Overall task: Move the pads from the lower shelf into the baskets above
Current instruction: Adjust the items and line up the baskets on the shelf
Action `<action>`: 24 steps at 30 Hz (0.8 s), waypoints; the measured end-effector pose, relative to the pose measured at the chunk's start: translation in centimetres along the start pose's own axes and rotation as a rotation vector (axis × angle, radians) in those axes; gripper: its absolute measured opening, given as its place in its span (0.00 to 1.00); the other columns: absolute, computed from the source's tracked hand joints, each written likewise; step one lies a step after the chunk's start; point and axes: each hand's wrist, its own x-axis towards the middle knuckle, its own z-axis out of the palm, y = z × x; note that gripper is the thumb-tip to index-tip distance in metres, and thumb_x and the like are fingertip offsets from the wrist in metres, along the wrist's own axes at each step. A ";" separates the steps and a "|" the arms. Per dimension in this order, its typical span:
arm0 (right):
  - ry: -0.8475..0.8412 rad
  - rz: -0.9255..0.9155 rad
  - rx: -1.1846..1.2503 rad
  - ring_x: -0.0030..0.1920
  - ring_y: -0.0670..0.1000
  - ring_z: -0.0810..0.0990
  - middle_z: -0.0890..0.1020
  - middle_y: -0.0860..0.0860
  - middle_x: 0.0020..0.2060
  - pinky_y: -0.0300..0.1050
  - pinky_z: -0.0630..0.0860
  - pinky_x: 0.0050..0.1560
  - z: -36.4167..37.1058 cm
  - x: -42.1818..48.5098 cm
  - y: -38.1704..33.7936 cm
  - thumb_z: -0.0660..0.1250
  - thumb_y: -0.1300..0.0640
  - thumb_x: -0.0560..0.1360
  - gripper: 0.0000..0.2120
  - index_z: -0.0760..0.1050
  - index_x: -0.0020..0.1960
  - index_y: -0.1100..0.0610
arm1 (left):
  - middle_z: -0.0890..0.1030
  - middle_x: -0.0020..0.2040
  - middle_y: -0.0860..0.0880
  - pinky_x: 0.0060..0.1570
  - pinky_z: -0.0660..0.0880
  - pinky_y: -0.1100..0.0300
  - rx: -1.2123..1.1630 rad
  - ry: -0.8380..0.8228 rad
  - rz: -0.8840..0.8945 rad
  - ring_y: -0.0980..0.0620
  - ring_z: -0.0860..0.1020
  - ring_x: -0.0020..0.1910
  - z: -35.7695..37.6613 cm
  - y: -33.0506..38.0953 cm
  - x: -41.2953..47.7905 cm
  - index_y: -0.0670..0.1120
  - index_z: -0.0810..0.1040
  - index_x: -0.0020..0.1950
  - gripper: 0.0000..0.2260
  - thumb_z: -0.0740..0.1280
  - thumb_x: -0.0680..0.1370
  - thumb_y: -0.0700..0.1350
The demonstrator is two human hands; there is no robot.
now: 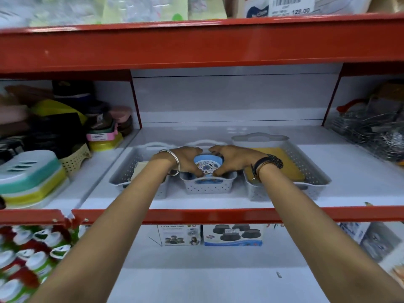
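Pads (208,166) sit clamped between your left hand (182,159) and right hand (231,159), both steadying them into the middle basket (208,188).

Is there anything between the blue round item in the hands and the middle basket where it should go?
Nothing visible. Both hands, left hand and right hand, hold the blue round item directly over the middle basket, already partly inside its rim.

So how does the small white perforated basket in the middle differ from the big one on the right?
The middle white perforated basket is narrower than the wide right-hand basket. The middle one holds a blue round patterned item gripped by both hands; the right one holds a flat yellow sheet, untouched. Both are white, perforated plastic.
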 end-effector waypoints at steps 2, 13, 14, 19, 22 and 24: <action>0.006 0.016 -0.002 0.63 0.51 0.74 0.72 0.51 0.69 0.44 0.71 0.65 -0.2 0.1 -0.1 0.75 0.50 0.66 0.43 0.57 0.75 0.54 | 0.80 0.55 0.47 0.52 0.77 0.52 0.000 0.012 0.010 0.47 0.79 0.49 0.1 -0.1 0.2 0.51 0.72 0.55 0.22 0.73 0.66 0.54; 0.209 -0.181 0.120 0.70 0.52 0.68 0.68 0.51 0.72 0.43 0.64 0.67 -0.4 0.3 -7.1 0.72 0.46 0.70 0.38 0.60 0.74 0.55 | 0.64 0.75 0.47 0.71 0.62 0.57 0.047 0.062 -0.145 0.46 0.65 0.72 -4.5 -8.5 -4.9 0.46 0.56 0.74 0.37 0.71 0.71 0.52; 0.166 -0.204 0.096 0.70 0.52 0.68 0.68 0.51 0.72 0.43 0.64 0.68 0.2 1.0 -8.5 0.72 0.46 0.70 0.37 0.60 0.73 0.54 | 0.65 0.74 0.48 0.70 0.63 0.55 0.118 -0.023 -0.187 0.46 0.66 0.71 -4.5 -9.6 -5.6 0.48 0.57 0.74 0.38 0.71 0.69 0.56; -0.006 -0.098 -0.134 0.72 0.56 0.65 0.66 0.50 0.74 0.51 0.62 0.72 3.8 4.9 -12.2 0.73 0.42 0.65 0.45 0.55 0.75 0.49 | 0.74 0.67 0.52 0.64 0.72 0.49 0.271 -0.168 -0.167 0.48 0.74 0.62 -2.8 -12.3 -6.4 0.55 0.66 0.68 0.40 0.71 0.58 0.63; -0.016 -0.016 -0.180 0.69 0.59 0.67 0.68 0.51 0.72 0.51 0.68 0.67 5.0 6.0 -12.4 0.72 0.39 0.60 0.48 0.55 0.75 0.48 | 0.77 0.63 0.51 0.62 0.73 0.48 0.240 -0.138 -0.101 0.48 0.75 0.59 -2.4 -12.6 -6.4 0.53 0.70 0.64 0.35 0.72 0.59 0.59; 0.001 0.008 -0.163 0.68 0.58 0.69 0.70 0.51 0.71 0.51 0.70 0.65 5.1 6.3 -12.6 0.72 0.38 0.59 0.50 0.54 0.75 0.48 | 0.77 0.62 0.50 0.62 0.72 0.48 0.188 -0.150 -0.070 0.47 0.75 0.59 -2.4 -12.8 -6.3 0.52 0.71 0.63 0.31 0.73 0.62 0.56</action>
